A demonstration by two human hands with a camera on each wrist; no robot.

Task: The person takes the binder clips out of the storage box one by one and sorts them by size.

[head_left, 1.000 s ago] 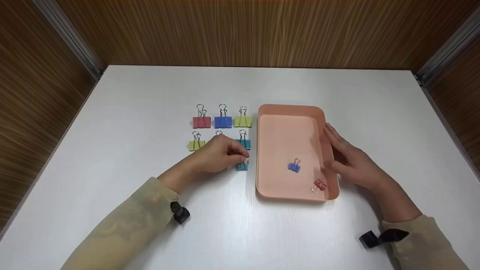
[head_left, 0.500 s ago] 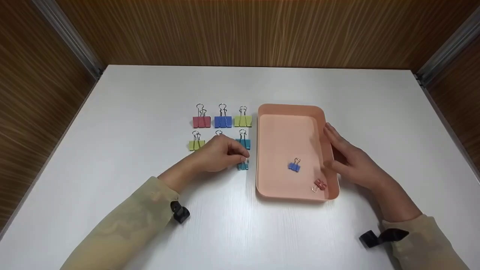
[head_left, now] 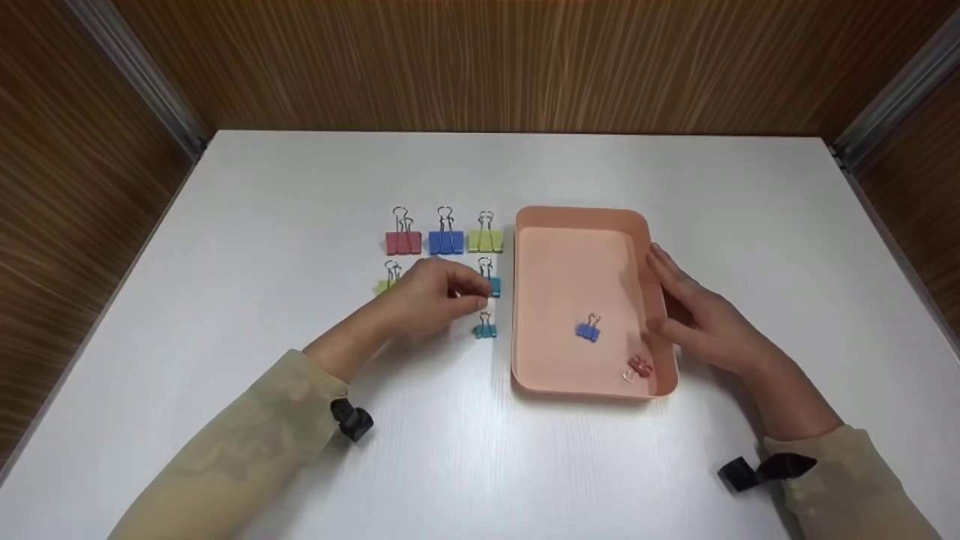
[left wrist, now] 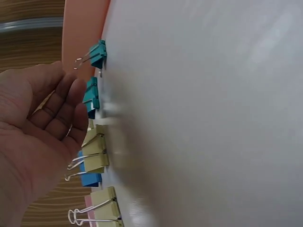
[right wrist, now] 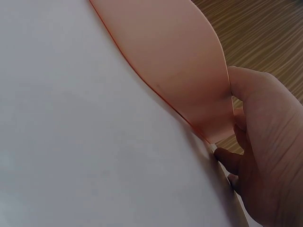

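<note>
My left hand (head_left: 469,297) hovers over the middle clip of the second row and hides it in the head view. Its fingers (left wrist: 71,106) are loosely curled and hold nothing. A small teal binder clip (head_left: 485,329) lies on the table just in front of the fingertips, and a larger teal clip (head_left: 492,284) lies just beyond them. My right hand (head_left: 679,304) rests with straight fingers along the outer right wall of the pink tray (head_left: 579,214), thumb at the rim. In the tray lie a small blue clip (head_left: 589,331) and a small red clip (head_left: 638,369).
A back row holds a red clip (head_left: 403,242), a blue clip (head_left: 446,241) and a yellow-green clip (head_left: 486,241). Another yellow-green clip (head_left: 388,284) peeks out left of my left hand. Brown wooden walls enclose the white table (head_left: 262,195).
My left hand has drawn back and to the left, off the small teal clip, which now lies uncovered on the table. The right hand and tray have not moved.
</note>
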